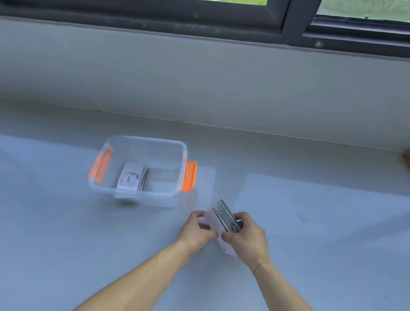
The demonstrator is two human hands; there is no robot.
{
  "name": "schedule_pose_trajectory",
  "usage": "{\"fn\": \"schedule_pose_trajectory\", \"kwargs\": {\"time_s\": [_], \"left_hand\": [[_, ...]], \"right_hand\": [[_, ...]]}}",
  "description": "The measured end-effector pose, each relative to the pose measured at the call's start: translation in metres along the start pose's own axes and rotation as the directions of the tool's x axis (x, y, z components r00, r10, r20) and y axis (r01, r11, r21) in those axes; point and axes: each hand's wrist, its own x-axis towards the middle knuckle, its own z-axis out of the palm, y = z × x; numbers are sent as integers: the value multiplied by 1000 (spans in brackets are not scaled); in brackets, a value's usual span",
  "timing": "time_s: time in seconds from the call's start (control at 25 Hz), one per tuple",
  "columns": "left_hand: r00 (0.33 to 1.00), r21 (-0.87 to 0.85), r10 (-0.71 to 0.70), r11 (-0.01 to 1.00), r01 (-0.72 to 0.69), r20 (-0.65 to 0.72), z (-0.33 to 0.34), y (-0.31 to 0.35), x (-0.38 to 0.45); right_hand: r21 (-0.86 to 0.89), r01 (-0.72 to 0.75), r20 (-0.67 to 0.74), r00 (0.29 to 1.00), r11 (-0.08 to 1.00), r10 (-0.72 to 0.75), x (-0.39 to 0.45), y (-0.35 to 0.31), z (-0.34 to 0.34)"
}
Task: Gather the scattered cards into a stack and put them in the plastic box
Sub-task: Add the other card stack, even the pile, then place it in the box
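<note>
Both hands, left hand (197,230) and right hand (248,239), clamp a light, slippery stack of black-edged white cards (226,219) by its edges, right of the clear orange-latched plastic box (146,143).

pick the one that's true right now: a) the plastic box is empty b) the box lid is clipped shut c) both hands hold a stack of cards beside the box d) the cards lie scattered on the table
c: the left hand and right hand hold a stack of cards together just right of the open plastic box, which already holds another stack.
</note>
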Motion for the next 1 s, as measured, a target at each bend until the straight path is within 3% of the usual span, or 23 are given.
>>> {"fn": "schedule_pose_trajectory", "kwargs": {"time_s": [0.16, 0.28, 0.4, 0.68, 1.0], "left_hand": [[971, 300, 240, 926, -229, -1, -33, -33, -32], [930, 539, 362, 771, -340, 69, -64, -58, -48], [914, 656, 401, 676, -337, 56, -103, -76, -61], [895, 680, 446, 655, -329, 4, -187, -105, -72], [902, 697, 421, 619, -362, 95, -234, -130, -55]], "right_hand": [[-430, 274, 97, 961, 860, -258, -35, 3, 25], [-512, 425, 148, 900, 746, -411, -52, 0, 52], [-524, 508, 161, 847, 684, -507, -65, -11, 87], [-422, 555, 157, 823, 717, -545, -91, -47, 162], [-508, 433, 135, 894, 744, -427, -106, -59, 204]]}}
